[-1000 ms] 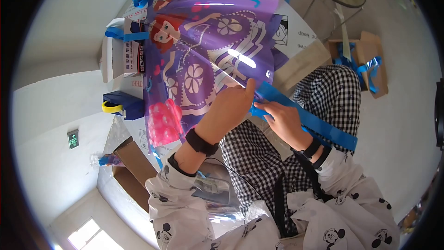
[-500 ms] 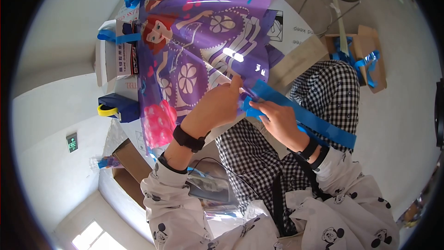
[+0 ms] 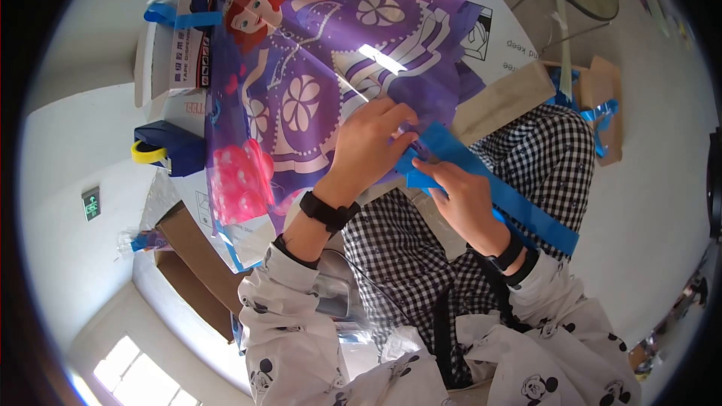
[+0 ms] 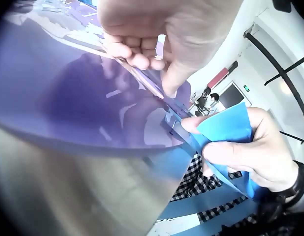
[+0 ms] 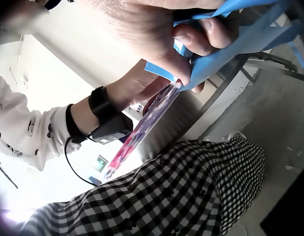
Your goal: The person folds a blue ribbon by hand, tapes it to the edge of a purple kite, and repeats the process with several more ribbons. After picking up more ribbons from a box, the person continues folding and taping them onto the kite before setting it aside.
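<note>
Purple Meets Blue

A glossy, purple, printed plastic sheet (image 3: 301, 75) drapes across white cardboard (image 3: 500, 39); the left hand (image 3: 367, 143), fingers curled, pinches its edge. Beside it, the right hand (image 3: 468, 203), thumb bent inward, grips a flat blue plastic strip (image 3: 535, 215) above checked trousers (image 3: 553, 152).

Head view looks down from above on left hand (image 3: 368, 143), right hand (image 3: 468, 201) and sheet (image 3: 316, 90); wrist views, close in, each face the opposite hand, sharing all three.
</note>
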Demonstrator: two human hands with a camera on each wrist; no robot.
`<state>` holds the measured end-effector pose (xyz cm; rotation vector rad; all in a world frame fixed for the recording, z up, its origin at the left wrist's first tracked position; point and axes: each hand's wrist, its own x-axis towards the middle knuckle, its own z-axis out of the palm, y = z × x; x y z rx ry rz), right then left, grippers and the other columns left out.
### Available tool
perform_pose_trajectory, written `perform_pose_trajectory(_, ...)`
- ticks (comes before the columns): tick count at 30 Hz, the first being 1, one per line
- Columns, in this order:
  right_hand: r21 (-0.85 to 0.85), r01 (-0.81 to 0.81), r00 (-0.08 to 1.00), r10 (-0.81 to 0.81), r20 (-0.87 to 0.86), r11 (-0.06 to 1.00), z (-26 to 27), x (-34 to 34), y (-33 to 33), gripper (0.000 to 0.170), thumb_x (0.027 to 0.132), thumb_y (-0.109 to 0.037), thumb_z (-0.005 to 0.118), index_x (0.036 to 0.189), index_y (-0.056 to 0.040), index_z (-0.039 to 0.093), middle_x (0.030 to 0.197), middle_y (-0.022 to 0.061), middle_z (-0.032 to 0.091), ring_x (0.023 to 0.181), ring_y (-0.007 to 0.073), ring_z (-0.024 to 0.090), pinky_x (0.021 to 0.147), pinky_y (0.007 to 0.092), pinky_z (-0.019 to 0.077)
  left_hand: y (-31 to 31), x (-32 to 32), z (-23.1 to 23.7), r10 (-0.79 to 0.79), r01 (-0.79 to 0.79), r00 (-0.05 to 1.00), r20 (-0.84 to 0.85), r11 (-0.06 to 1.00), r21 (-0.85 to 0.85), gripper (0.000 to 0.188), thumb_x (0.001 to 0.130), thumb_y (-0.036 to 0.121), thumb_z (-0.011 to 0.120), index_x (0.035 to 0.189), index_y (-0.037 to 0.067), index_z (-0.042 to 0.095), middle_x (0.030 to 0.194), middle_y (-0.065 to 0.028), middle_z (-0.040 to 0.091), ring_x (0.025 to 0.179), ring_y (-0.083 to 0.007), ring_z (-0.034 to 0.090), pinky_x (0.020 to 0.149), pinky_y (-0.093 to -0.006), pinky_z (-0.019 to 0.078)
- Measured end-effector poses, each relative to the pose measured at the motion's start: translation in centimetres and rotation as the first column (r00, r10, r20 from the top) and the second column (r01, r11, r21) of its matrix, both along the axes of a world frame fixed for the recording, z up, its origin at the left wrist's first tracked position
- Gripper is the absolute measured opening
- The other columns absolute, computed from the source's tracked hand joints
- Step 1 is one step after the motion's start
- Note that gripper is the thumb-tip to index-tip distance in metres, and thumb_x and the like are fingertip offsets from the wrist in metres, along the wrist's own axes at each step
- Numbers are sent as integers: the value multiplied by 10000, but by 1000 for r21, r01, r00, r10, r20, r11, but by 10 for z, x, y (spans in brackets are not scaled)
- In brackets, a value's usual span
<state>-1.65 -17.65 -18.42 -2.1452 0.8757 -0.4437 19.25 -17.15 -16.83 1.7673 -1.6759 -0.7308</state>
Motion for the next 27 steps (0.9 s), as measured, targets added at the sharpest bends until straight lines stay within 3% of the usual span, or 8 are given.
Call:
perform_pose_trajectory(3, -20, 3, 1000, -4, -21, 1000, 2, 1, 1, 496, 756, -2, 719, 1230, -137, 660, 957, 11, 692, 683, 216, 665, 583, 321, 536, -1, 4, 5, -64, 60, 996, 61, 996, 64, 307, 746, 50, 782, 1020, 124, 666, 921, -37, 606, 807, -173, 680, 706, -307, 535)
perform_pose_trajectory(6, -31, -4, 999, 2, -35, 1000, 6, 3, -1, 499, 749, 1, 724, 1225, -134, 662, 932, 11, 686, 681, 209, 667, 573, 319, 533, 0, 8, 5, -111, 109, 993, 38, 992, 55, 318, 760, 48, 767, 1047, 136, 662, 964, -38, 595, 805, -188, 663, 721, -326, 530)
perform_pose_trajectory(12, -49, 5, 1000, -6, -14, 999, 4, 4, 0, 501, 746, 3, 726, 1224, -135, 663, 885, 13, 679, 654, 214, 659, 550, 324, 520, 0, 13, 6, -170, 168, 981, 97, 985, 30, 327, 766, 66, 763, 1065, 148, 657, 932, -38, 571, 828, -198, 629, 719, -333, 525)
perform_pose_trajectory(15, -42, 10, 1000, -10, -12, 999, 2, 4, 0, 501, 747, 7, 724, 1223, -137, 664, 883, 15, 681, 648, 218, 658, 548, 324, 519, 0, 11, 5, -126, 125, 992, 16, 990, 72, 351, 708, 61, 788, 1019, 145, 651, 909, -44, 577, 876, -265, 621, 754, -395, 514)
perform_pose_trajectory(18, -31, 13, 1000, -14, -19, 999, 6, 5, 0, 505, 747, 37, 738, 1219, -130, 675, 849, 41, 682, 644, 214, 652, 552, 316, 515, 0, 14, 4, -158, 155, 987, 21, 983, 93, 326, 780, 49, 749, 1077, 147, 659, 935, -38, 568, 820, -181, 630, 721, -324, 521)
perform_pose_trajectory(27, -16, 21, 1000, -21, 3, 1000, 6, 6, -1, 488, 761, 43, 744, 1215, -122, 677, 868, 64, 698, 636, 217, 643, 540, 308, 501, 0, 15, 4, -161, 160, 987, 3, 984, 81, 316, 793, 45, 735, 1085, 138, 659, 952, -34, 579, 827, -181, 639, 726, -328, 520)
